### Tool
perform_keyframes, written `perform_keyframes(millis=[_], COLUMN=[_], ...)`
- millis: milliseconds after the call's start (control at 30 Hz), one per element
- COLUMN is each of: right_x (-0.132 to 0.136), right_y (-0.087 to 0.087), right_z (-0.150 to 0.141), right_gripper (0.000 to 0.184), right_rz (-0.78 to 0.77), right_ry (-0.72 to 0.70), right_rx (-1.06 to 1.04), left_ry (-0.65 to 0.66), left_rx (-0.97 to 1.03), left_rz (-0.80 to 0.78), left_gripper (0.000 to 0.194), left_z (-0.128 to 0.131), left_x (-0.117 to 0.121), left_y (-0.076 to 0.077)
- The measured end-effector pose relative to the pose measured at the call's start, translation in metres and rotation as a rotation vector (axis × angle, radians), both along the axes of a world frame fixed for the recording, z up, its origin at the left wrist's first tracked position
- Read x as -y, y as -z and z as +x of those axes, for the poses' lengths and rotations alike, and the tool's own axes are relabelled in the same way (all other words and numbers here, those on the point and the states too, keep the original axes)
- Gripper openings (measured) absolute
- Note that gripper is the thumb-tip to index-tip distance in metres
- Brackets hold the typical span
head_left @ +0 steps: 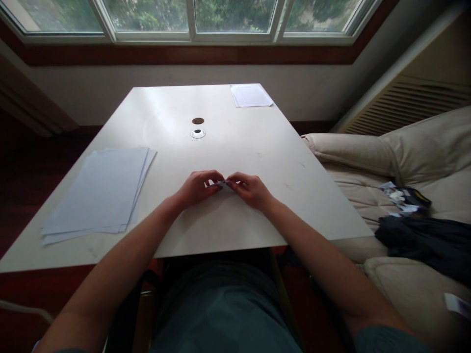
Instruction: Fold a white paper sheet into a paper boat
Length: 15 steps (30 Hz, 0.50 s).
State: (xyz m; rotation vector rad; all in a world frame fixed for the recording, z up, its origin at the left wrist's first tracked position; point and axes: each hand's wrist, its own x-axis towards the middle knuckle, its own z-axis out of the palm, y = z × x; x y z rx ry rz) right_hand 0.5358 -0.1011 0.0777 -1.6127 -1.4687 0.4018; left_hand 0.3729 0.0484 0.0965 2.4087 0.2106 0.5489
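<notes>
The left hand [196,189] and the right hand [250,190] sit close together near the middle of the tabletop [257,147], almost meeting; their fingers [215,176] curl inward and pinch a small folded piece of paper [220,183] between them, and the hands hide most of it, so its exact shape is hard to tell; it is held just above the white surface, near the edge closest to the person.

To the left of the left hand, a loose stack of white paper sheets [99,189] lies slightly fanned on the tabletop, well apart from the hands; a smaller pile of white sheets [250,95] lies at the far corner. Ahead of the hands, between them and the far edge, are a round brown disc [197,120] and a metal ring [197,133], set one just behind the other; nothing stands between the hands and the stack.

Beyond the tabletop is a wide window [191,19]; to the right is a cream sofa [423,162] carrying a dark cloth [423,240], a dark pouch [415,197] with crumpled white paper [396,196] beside it, and a white scrap [454,305] near the lower corner; a slatted vent [408,103] sits behind the sofa.
</notes>
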Motion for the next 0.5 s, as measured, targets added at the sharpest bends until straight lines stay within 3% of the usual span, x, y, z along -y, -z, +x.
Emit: perform_keyframes(millis=[267,500], right_x=[-0.0014,0.0003], right_y=[-0.0013,-0.0046], right_z=[0.0006,-0.0017], right_gripper=[0.016,0.017], right_rz=[0.144,0.081], right_ry=[-0.041,-0.023], right_rx=[0.265,0.406], left_ry=[-0.003,-0.040], left_rx=[0.004,-0.020], left_rz=[-0.010,-0.056], left_gripper=[0.018,0.020], left_z=[0.0002,0.0003], left_x=[0.0017,0.0022], left_y=[-0.0011,-0.0026])
